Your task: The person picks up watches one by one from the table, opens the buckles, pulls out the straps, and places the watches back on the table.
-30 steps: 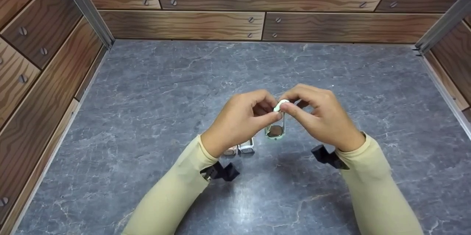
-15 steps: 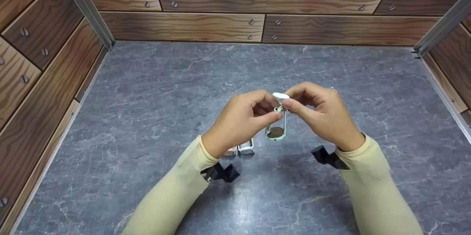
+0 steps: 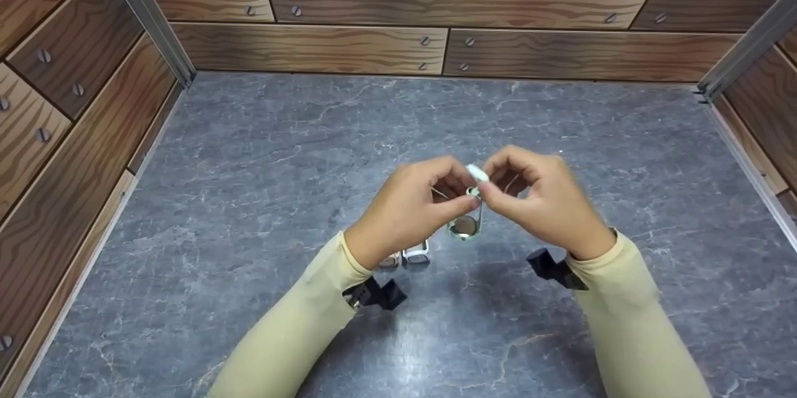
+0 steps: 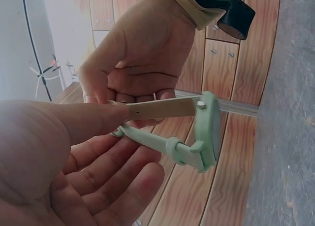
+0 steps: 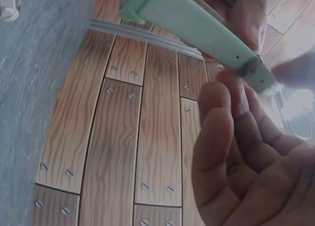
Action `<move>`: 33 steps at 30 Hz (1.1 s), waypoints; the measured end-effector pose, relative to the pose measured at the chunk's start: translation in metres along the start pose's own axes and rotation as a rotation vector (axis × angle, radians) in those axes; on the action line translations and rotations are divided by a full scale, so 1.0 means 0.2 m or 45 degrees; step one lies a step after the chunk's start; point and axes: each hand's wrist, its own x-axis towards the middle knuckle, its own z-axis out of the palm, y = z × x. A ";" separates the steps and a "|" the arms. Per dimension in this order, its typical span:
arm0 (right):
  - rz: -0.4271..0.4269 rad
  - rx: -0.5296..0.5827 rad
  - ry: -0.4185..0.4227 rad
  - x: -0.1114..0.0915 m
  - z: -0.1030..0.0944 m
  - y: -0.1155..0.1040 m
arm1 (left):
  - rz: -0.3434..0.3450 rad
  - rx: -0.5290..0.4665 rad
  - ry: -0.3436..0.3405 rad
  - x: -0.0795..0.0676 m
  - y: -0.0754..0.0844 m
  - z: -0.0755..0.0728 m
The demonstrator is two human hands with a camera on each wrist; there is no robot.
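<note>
A mint-green wristwatch [image 3: 464, 227] hangs between both hands above the table, its case lowest. My left hand [image 3: 414, 208] pinches the strap near the buckle between thumb and fingers. Opposite it, my right hand [image 3: 540, 202] pinches the strap's pale free end [image 3: 477, 172], which sticks up between the hands. In the left wrist view, the green watch case [image 4: 207, 132] hangs from both strap halves, and a keeper loop [image 4: 173, 148] shows on one of them. Holes dot the green strap [image 5: 197, 31] in the right wrist view. Fingers partly hide the buckle.
Two more watches, one white [image 3: 416, 253] and one pinkish [image 3: 390, 260], stand side by side on the grey marbled table [image 3: 299, 136], partly behind my left wrist. Wood-patterned walls [image 3: 348, 49] enclose the back and sides.
The strap's pale end, bent between the fingers one second ago, rose upright and now tilts down toward my right thumb. My right fingers have shifted slightly on it; the left hand barely moved.
</note>
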 end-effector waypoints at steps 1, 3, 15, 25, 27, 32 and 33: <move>0.008 -0.018 -0.010 0.00 0.00 0.00 | 0.001 -0.005 0.001 0.00 0.00 0.00; 0.030 -0.034 -0.025 0.00 0.01 0.00 | 0.006 -0.011 0.002 0.00 0.00 0.00; 0.178 -0.098 -0.062 0.01 0.01 -0.01 | 0.019 0.025 0.002 0.00 0.00 0.00; 0.230 0.052 -0.031 0.01 0.00 -0.01 | -0.007 -0.023 -0.002 0.00 0.00 0.00; 0.249 0.066 -0.041 0.01 0.00 -0.01 | -0.005 -0.015 0.000 0.00 0.00 0.00; 0.329 0.092 -0.105 0.01 -0.01 -0.02 | 0.002 0.017 0.003 0.00 0.00 0.01; 0.343 0.101 -0.121 0.01 -0.01 -0.02 | -0.001 0.016 0.002 0.00 0.00 0.01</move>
